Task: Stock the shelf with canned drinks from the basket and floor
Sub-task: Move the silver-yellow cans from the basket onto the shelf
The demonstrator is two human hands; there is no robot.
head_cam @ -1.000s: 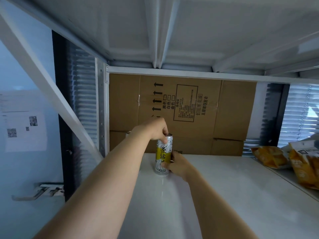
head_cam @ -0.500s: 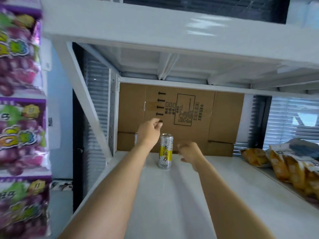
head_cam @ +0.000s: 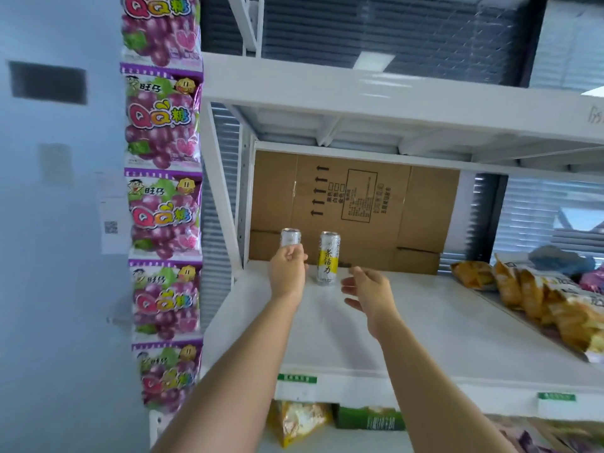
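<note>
Since half a second ago both hands have drawn back from the slim white-and-yellow drink can [head_cam: 328, 258]. It stays upright in the same place near the back of the white metal shelf board [head_cam: 425, 325]. The right hand [head_cam: 369, 289] was loosely curled just beside the can. Now it is opened, with the fingers spread and relaxed, it holds nothing, and it hangs apart from the can, to the right of it and nearer to the shelf front.

The left hand [head_cam: 287, 273] has its fingers curled and lies in front of the lower half of a second slim silver can [head_cam: 290, 237], which stands just left of the yellow one. I cannot tell if this hand grips the silver can or is only before it.

Behind both cans, beyond the hands, a flat brown cardboard sheet with black printed arrows [head_cam: 356, 204] leans against the back. To the left of the left hand a strip of purple grape candy bags [head_cam: 163, 197] hangs down. More of the strip shows than before. To the right of the right hand lie orange snack bags [head_cam: 539, 302] on the same board.
</note>
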